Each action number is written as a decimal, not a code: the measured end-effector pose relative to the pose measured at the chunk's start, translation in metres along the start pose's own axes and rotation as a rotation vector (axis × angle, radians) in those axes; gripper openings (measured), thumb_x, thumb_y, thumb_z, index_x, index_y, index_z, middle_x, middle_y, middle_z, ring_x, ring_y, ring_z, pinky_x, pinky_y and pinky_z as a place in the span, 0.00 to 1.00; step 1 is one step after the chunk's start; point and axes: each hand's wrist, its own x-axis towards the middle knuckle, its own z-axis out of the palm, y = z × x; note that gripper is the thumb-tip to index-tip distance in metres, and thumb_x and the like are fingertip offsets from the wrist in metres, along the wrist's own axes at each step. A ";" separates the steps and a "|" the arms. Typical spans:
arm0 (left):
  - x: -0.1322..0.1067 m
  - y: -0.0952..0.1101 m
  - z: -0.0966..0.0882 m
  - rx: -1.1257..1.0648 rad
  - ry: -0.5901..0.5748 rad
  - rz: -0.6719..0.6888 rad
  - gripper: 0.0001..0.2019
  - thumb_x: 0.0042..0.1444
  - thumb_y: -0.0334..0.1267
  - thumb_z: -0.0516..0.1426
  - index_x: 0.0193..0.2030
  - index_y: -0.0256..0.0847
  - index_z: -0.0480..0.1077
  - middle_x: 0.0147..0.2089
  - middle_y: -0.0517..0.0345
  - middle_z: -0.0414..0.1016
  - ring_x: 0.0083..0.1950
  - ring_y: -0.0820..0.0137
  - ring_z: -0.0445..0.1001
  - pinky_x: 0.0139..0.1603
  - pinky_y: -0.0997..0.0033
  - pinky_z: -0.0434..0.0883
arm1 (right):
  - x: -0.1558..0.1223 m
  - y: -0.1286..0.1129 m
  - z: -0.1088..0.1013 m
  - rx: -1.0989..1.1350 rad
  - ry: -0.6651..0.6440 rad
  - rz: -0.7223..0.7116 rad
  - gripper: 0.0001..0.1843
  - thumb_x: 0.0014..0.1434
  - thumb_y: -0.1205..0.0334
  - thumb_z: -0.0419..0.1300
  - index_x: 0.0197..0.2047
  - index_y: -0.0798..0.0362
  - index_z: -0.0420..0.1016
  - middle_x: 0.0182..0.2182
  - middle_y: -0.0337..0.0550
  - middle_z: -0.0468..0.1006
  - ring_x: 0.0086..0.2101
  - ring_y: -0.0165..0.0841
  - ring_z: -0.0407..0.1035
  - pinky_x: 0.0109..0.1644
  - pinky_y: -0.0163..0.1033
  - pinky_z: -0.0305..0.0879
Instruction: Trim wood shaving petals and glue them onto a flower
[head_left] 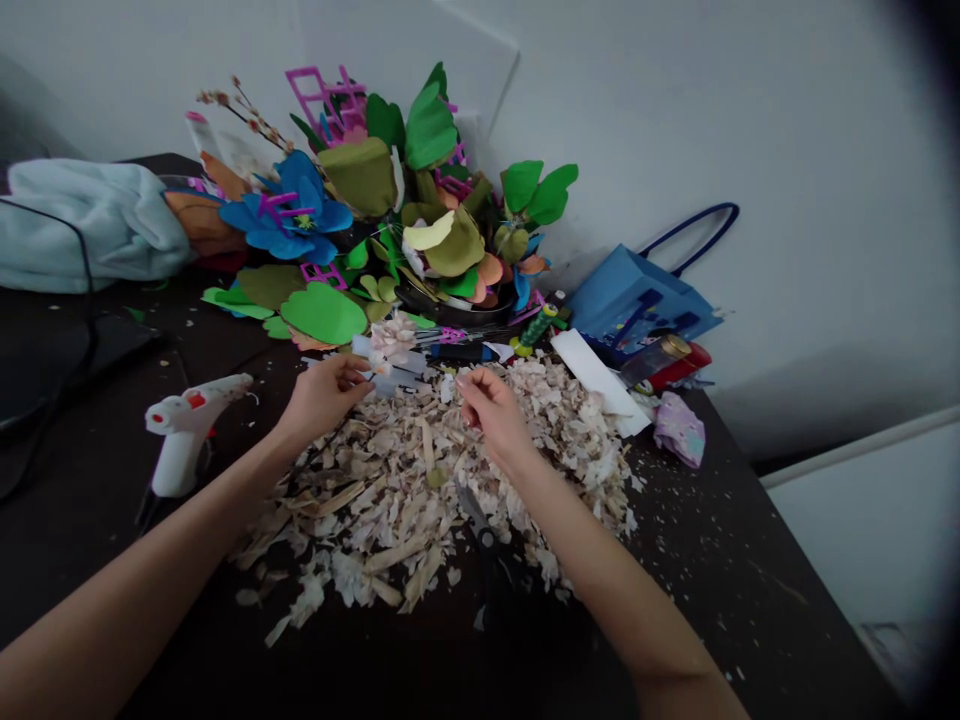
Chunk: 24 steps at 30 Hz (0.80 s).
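Note:
My left hand [326, 392] is closed in a pinch on the stem of a small pale paper flower [393, 337], held just above the table. My right hand [487, 405] is closed too, its fingertips pinching a small pale scrap that I cannot make out clearly. Both hands hover over the far edge of a wide heap of beige paper scraps [420, 480] on the dark table [750, 560]. A pair of scissors [480, 525] lies half buried in the scraps below my right wrist.
A white glue gun [184, 425] stands at the left. Behind the heap is a bunch of green, blue and pink paper flowers [390, 210]. A blue bag [637, 295], a white strip [600, 380] and a crumpled purple wrapper [681, 428] lie at the right. Light blue cloth [90, 225] sits far left.

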 end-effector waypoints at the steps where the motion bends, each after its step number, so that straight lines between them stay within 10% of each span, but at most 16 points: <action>1: 0.001 -0.002 0.000 -0.028 -0.007 -0.010 0.22 0.41 0.53 0.66 0.39 0.41 0.74 0.30 0.55 0.78 0.30 0.63 0.76 0.33 0.65 0.71 | 0.005 0.001 0.002 -0.009 0.000 0.004 0.17 0.54 0.49 0.68 0.29 0.49 0.67 0.18 0.28 0.61 0.18 0.25 0.56 0.20 0.31 0.46; 8: 0.004 -0.007 0.002 -0.152 -0.034 -0.087 0.25 0.37 0.56 0.68 0.38 0.40 0.75 0.30 0.56 0.77 0.31 0.63 0.76 0.32 0.66 0.71 | 0.032 0.013 0.028 -0.093 -0.079 0.074 0.10 0.62 0.52 0.60 0.37 0.50 0.69 0.37 0.38 0.75 0.20 0.23 0.64 0.18 0.30 0.53; 24: 0.005 -0.010 0.004 -0.190 -0.045 -0.134 0.28 0.34 0.57 0.70 0.37 0.39 0.75 0.30 0.57 0.77 0.31 0.65 0.76 0.34 0.66 0.73 | 0.037 0.025 0.039 -0.329 -0.225 -0.047 0.08 0.55 0.64 0.65 0.27 0.52 0.70 0.22 0.31 0.68 0.24 0.28 0.62 0.30 0.33 0.58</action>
